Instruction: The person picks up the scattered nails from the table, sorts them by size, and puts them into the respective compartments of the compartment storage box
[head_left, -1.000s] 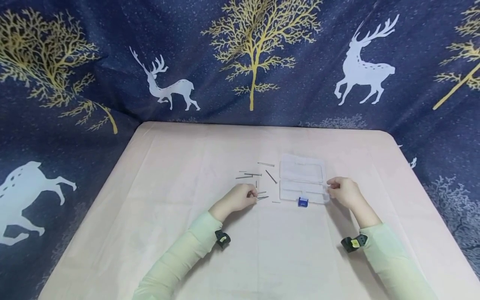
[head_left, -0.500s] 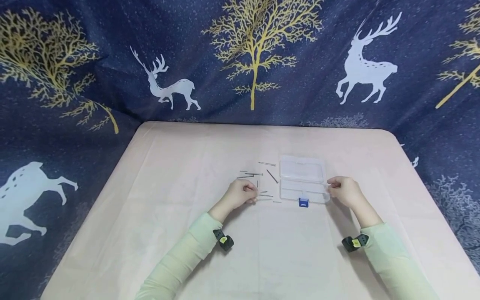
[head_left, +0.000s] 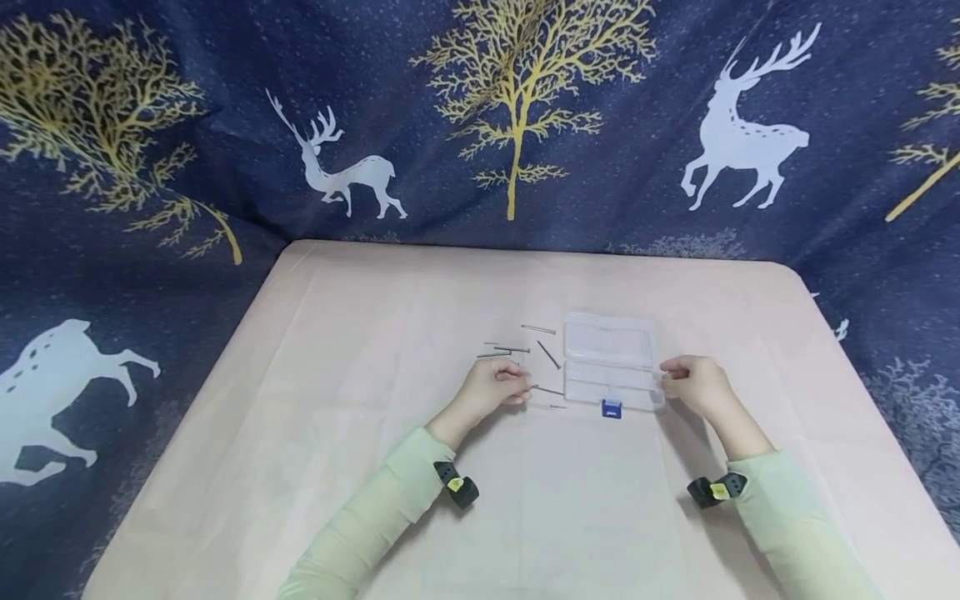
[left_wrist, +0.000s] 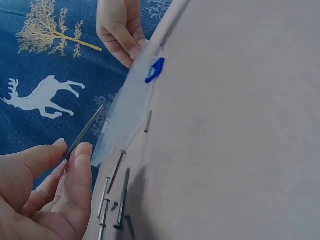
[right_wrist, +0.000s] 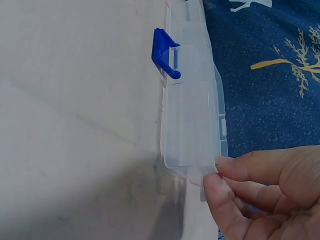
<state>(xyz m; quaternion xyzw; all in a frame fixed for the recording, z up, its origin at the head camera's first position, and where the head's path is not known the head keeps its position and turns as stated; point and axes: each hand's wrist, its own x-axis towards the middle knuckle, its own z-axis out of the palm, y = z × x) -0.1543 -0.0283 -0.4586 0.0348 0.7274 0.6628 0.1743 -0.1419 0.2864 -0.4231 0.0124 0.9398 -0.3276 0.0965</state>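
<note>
My left hand (head_left: 495, 387) pinches a long nail (left_wrist: 86, 130) between thumb and fingers, its pointed end reaching toward the box. Clear and lidded, the plastic box (head_left: 609, 343) lies with its lid folded back, and a blue latch (head_left: 612, 408) sits on its near side. At the box's right end, my right hand (head_left: 696, 387) grips the edge between thumb and forefinger, as the right wrist view also shows. Several loose nails lie left of the box, among them a nail (head_left: 548, 354) set at a slant and a small nail (head_left: 558, 407) near the box's front corner.
A pale cloth covers the table (head_left: 375, 317). Behind and to the left hangs a dark blue curtain (head_left: 450, 183) with deer and tree prints. More nails (left_wrist: 122, 200) lie close below the left hand.
My left hand has moved a little to the right and now holds a nail that points toward the box. The right hand keeps its hold on the box's edge.
</note>
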